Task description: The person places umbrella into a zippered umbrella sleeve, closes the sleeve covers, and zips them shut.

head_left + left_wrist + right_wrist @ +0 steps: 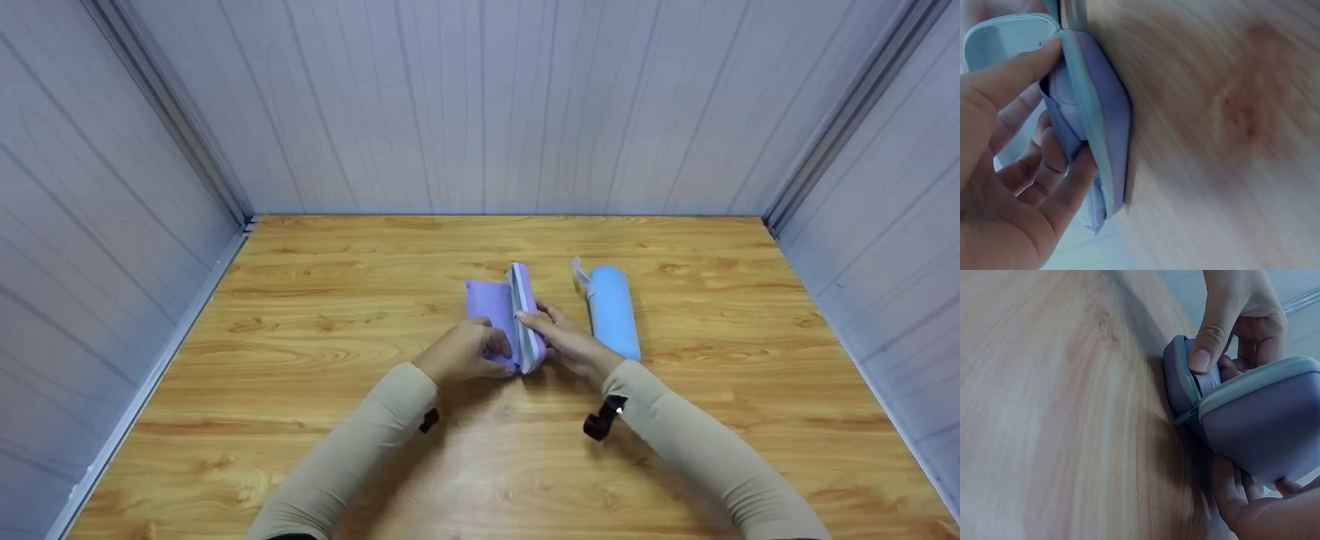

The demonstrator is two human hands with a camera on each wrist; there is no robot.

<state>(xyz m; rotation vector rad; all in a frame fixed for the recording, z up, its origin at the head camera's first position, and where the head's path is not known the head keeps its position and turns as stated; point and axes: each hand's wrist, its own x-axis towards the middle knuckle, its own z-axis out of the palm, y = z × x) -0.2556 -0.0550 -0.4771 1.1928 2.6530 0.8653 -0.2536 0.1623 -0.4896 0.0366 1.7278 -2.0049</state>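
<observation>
A purple zippered case (487, 300) with a pale zip edge lies spread apart on the wooden table, one half flat and the other tilted up. My left hand (463, 351) is at the flat half; its thumb presses the near corner of the zip edge, and its curled fingers reach inside against an inner flap (1062, 121). With thumb inside and fingers behind, my right hand (574, 343) grips the raised half. In the right wrist view a zip pull (1186, 417) hangs by the hinge corner. The inside is partly hidden by the fingers.
A light blue rounded case (613, 309) with a pale strap (580, 273) lies just right of the right hand. Panelled walls (480, 105) bound the wooden table (315, 300) at the back and both sides.
</observation>
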